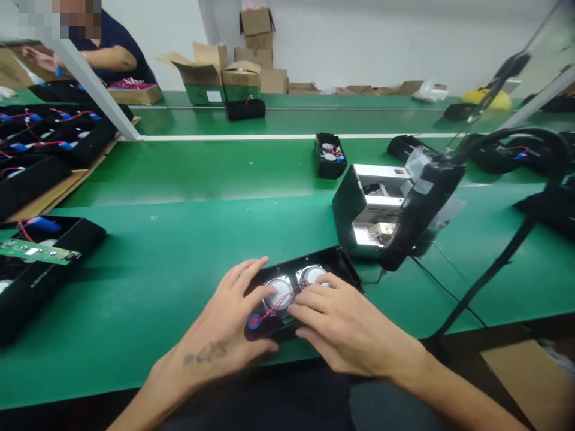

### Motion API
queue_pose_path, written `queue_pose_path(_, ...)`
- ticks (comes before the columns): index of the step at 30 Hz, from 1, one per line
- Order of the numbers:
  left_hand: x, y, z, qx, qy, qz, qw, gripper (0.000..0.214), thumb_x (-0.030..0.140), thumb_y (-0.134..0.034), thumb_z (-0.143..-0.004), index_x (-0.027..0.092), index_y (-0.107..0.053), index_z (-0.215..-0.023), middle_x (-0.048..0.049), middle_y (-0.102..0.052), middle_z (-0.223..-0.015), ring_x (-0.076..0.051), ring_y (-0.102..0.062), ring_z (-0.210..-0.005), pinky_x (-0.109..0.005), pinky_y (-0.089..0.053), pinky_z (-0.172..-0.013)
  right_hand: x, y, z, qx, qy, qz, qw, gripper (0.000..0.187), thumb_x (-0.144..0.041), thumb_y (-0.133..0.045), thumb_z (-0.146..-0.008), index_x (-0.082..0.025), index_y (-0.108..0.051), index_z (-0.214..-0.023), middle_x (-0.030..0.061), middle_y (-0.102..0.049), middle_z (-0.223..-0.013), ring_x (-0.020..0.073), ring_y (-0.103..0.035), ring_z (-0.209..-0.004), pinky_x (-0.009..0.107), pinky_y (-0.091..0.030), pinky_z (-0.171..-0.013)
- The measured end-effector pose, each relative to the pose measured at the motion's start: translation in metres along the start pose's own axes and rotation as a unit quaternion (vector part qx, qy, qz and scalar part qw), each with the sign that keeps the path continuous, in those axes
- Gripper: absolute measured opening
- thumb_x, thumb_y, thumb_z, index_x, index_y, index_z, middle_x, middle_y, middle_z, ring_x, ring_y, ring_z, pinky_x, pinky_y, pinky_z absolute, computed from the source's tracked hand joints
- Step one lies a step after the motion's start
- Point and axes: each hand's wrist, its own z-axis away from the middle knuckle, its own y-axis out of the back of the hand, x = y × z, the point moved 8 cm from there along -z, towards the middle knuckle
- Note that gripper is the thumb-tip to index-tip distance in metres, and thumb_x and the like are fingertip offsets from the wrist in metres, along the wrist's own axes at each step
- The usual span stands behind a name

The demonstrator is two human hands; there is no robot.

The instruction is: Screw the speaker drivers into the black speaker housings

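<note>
In front of me on the green bench lies an open black speaker housing [332, 261], tilted slightly across my view. Two round silver speaker drivers [279, 297] are set inside it, the right one partly under my fingers. A blue cylindrical part [254, 322] sits at the left end, and thin red wires [275, 306] run from it over the left driver. My left hand [240, 305] grips the left end of the housing, one finger reaching over the left driver. Fingers bunched, my right hand [335, 317] pinches the wires between the drivers; its fingertips partly hide them.
A black electric screwdriver [422, 209] hangs at right before a metal screw feeder [354, 209]. Another housing with a green circuit board [40, 251] lies at left. More housings fill a cardboard tray [67, 191]. Beyond stand cardboard boxes [242, 81] and a person [121, 54].
</note>
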Motion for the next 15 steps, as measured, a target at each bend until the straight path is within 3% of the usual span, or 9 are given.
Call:
queue_pose_path(2, 0.004, -0.007, 0.008, 0.033, 0.009, 0.01, 0.999, 0.051, 0.025, -0.085, -0.079, 0.025, -0.061, -0.125, -0.0157, -0.04, -0.163, -0.039, -0.039, -0.149, -0.065, -0.048, -0.115, -0.002, -0.007, -0.004, -0.056, 0.003, 0.031, 0.998, 0.018, -0.02, -0.053, -0.1, -0.017, -0.067, -0.111, 0.008, -0.073, -0.097, 0.0251, -0.065, -0.092, 0.047, -0.047, -0.092)
queue_pose_path(4, 0.009, -0.009, 0.011, 0.059, 0.013, 0.015, 0.998, 0.041, 0.015, -0.077, -0.082, 0.026, -0.063, -0.12, -0.013, -0.04, -0.163, -0.037, -0.037, -0.148, -0.065, -0.048, -0.115, -0.001, -0.007, -0.006, -0.08, 0.0, 0.034, 0.996, 0.018, -0.018, -0.054, -0.099, -0.017, -0.069, -0.108, 0.0086, -0.073, -0.095, 0.0251, -0.065, -0.091, 0.046, -0.045, -0.093)
queue_pose_path(11, 0.014, -0.01, 0.014, 0.062, 0.002, 0.018, 0.998, 0.032, 0.012, -0.073, -0.084, 0.026, -0.067, -0.112, -0.0117, -0.035, -0.164, -0.039, -0.035, -0.147, -0.066, -0.05, -0.113, 0.01, 0.003, -0.023, -0.152, 0.017, -0.093, 0.984, 0.022, -0.02, -0.057, -0.102, -0.023, -0.078, -0.098, 0.0039, -0.076, -0.089, 0.0188, -0.067, -0.082, 0.037, -0.043, -0.083)
queue_pose_path(15, 0.012, -0.013, 0.013, 0.051, 0.007, 0.012, 0.999, 0.034, 0.012, -0.076, -0.081, 0.025, -0.067, -0.111, -0.0132, -0.035, -0.164, -0.041, -0.032, -0.151, -0.066, -0.048, -0.115, 0.011, 0.008, -0.029, -0.144, 0.023, -0.085, 0.986, 0.018, -0.017, -0.061, -0.098, -0.023, -0.078, -0.097, 0.0034, -0.075, -0.087, 0.0199, -0.067, -0.085, 0.036, -0.046, -0.083)
